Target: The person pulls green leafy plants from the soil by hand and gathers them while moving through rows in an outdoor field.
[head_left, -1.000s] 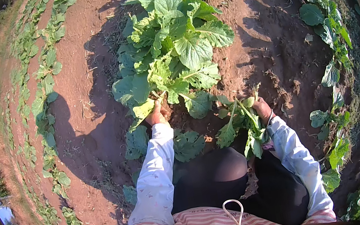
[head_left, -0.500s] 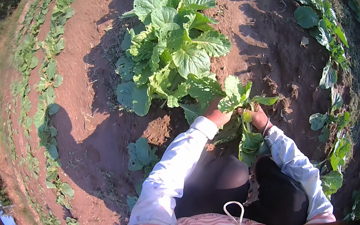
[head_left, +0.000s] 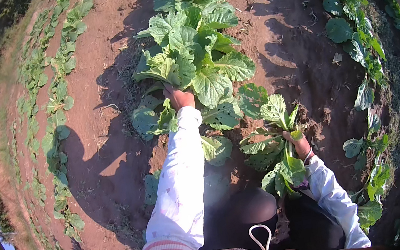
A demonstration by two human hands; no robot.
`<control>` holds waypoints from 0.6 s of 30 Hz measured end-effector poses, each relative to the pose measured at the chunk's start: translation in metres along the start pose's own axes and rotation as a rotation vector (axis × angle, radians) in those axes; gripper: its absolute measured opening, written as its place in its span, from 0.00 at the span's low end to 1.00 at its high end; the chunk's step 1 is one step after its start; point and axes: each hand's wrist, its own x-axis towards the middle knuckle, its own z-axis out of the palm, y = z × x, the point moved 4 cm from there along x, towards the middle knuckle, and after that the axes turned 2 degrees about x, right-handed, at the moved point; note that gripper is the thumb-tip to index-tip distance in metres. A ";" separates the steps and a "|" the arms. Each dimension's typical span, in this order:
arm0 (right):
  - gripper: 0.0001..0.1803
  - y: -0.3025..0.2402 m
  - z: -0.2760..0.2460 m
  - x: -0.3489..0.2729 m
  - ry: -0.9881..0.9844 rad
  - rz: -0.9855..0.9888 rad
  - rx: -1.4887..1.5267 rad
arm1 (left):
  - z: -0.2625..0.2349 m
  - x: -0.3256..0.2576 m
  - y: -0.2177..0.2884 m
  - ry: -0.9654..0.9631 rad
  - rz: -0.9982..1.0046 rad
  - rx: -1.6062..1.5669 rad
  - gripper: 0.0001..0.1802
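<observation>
My right hand (head_left: 298,144) is closed round the stalks of a bunch of leafy greens (head_left: 287,166), whose broad leaves hang over my knee and fan out above the fist. Several of these leaves have holes. Further ahead, with the arm stretched out, my left hand (head_left: 180,97) reaches in low among the leaves of a growing leafy green plant (head_left: 183,58). Its fingers are closed on leaf stalks there, partly hidden by foliage. Holed lower leaves (head_left: 221,116) spread beside that hand.
The planted row runs on ahead through reddish-brown soil (head_left: 89,91). Other rows of greens stand at the left (head_left: 60,104) and at the right (head_left: 357,43). My dark-clad knees (head_left: 242,211) are bent close below the hands. Shadows fall across the soil.
My left hand has left the bunch beside my right hand and moved forward and left into the standing plant. The right hand has shifted slightly down and right, still holding the bunch.
</observation>
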 end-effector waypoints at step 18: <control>0.13 -0.001 -0.015 -0.011 -0.102 0.053 -0.068 | 0.010 -0.017 -0.043 0.255 -0.535 -0.893 0.25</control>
